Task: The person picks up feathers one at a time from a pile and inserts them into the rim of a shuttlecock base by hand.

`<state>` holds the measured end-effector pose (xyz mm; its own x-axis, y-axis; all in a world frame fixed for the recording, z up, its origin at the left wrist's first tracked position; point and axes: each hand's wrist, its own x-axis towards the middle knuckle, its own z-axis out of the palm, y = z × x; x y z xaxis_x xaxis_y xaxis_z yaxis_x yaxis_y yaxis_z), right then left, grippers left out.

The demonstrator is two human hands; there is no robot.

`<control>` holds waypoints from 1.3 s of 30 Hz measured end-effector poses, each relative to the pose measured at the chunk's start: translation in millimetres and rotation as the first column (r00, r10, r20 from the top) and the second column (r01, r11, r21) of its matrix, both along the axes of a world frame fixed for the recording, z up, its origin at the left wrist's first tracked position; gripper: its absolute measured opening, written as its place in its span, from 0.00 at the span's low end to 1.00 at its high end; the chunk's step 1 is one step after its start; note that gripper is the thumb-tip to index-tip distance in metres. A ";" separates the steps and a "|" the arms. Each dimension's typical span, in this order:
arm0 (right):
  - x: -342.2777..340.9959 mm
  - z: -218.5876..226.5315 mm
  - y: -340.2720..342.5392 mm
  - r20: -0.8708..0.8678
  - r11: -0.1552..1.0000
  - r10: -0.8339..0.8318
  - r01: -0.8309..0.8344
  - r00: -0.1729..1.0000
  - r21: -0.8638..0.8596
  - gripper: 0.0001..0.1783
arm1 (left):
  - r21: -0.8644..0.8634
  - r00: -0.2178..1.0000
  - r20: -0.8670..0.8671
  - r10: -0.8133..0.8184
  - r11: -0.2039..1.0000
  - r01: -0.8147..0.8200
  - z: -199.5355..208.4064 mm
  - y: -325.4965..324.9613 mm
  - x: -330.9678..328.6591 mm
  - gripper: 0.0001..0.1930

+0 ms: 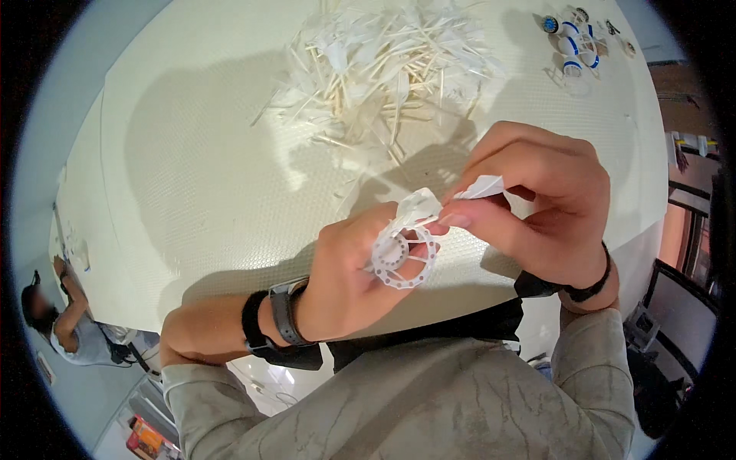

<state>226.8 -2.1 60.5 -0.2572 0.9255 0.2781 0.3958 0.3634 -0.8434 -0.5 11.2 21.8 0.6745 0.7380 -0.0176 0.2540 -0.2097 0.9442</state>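
Observation:
My left hand [341,264] is closed around a white plastic shuttlecock skirt frame [399,284], a round cage with a holed outer rim and a smaller ring inside. A white feather [418,205] stands at the rim's upper edge, beside the left fingers. My right hand [548,195] pinches a second white feather [481,186] between thumb and fingers, its vane showing above the thumb. The right fingertips come up close to the frame; whether they touch it I cannot tell. The left fingertips are partly hidden behind the frame.
Beyond my hands lies a loose pile of white feathers [391,69] with pale quills on the cream textured table [207,169]. Several small white pieces with blue bands [570,46] sit at the far right. Another person [69,322] works at the table's left edge.

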 end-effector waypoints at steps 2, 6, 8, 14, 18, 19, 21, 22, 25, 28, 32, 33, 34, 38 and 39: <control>-1.7 2.1 -0.6 -0.016 1.000 -0.008 0.008 1.000 -0.017 0.09 | -0.016 1.000 0.030 0.006 1.000 -0.005 -1.2 0.1 1.0 0.09; -2.1 6.2 -2.2 -0.060 0.987 -0.050 0.040 0.997 -0.153 0.10 | -0.093 0.997 0.058 0.044 0.995 -0.039 -3.8 -3.6 -0.4 0.09; -1.1 1.4 -0.4 -0.127 0.985 -0.045 0.023 0.991 -0.172 0.10 | -0.113 0.997 0.074 0.030 0.993 -0.022 -6.7 -2.3 -2.3 0.08; 0.2 8.8 2.0 -0.250 0.966 -0.047 -0.020 0.967 -0.259 0.09 | -0.125 0.996 0.089 0.014 0.992 -0.003 -8.3 -2.1 -1.4 0.07; -6.6 14.6 -1.6 -0.370 0.926 -0.219 0.073 0.903 -0.370 0.16 | -0.118 0.990 0.123 0.073 0.991 -0.058 -17.0 -8.3 -0.9 0.08; -5.4 14.6 -1.1 -0.389 0.925 -0.242 0.090 0.889 -0.370 0.18 | -0.118 0.989 0.127 0.073 0.991 -0.058 -15.2 -8.0 -1.7 0.08; 7.2 11.5 -4.5 -0.229 0.954 -0.117 0.045 0.966 -0.296 0.23 | -0.026 0.994 0.105 0.042 0.999 -0.040 -7.8 -6.5 -3.0 0.11; 10.4 9.1 -5.2 -0.176 0.963 -0.075 0.025 0.982 -0.270 0.25 | -0.023 0.994 0.102 0.043 0.999 -0.041 -8.2 -7.9 -2.3 0.11; 7.1 5.2 -7.6 -0.030 0.993 0.061 -0.064 0.998 -0.098 0.28 | -0.053 0.990 0.088 0.106 0.993 -0.102 -15.3 -13.0 -0.3 0.15; -0.2 4.6 -14.0 0.028 0.999 0.006 -0.005 1.000 -0.052 0.28 | 0.023 0.981 0.133 0.143 0.989 -0.147 -16.0 -11.9 0.7 0.18; -4.6 10.9 -13.8 0.057 1.000 0.001 -0.001 0.998 -0.008 0.22 | 0.202 0.995 0.098 -0.023 0.979 0.003 -10.9 -3.8 -2.0 0.22; -5.2 11.2 -15.8 0.070 1.000 -0.022 0.023 0.997 -0.012 0.19 | 0.214 0.994 0.099 -0.037 0.977 0.015 -11.8 -3.9 -1.8 0.22; -5.2 11.7 -16.8 0.075 0.999 -0.034 0.036 0.997 -0.014 0.18 | 0.215 0.995 0.097 -0.038 0.977 0.016 -9.8 -3.5 -0.9 0.22; -3.5 16.3 -19.4 0.101 0.996 -0.071 0.075 0.992 -0.037 0.11 | 0.225 0.998 0.066 -0.014 0.974 -0.001 -2.1 -1.9 3.3 0.21; -4.1 15.9 -19.4 0.055 0.994 -0.072 0.076 0.996 -0.076 0.10 | 0.201 0.997 0.077 0.004 0.979 -0.019 -1.7 -2.4 2.7 0.19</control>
<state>222.7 -21.5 76.4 -0.1993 0.9608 0.1929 0.4632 0.2658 -0.8454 2.2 8.8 20.1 0.6596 0.7291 0.1828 0.1870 -0.3947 0.8996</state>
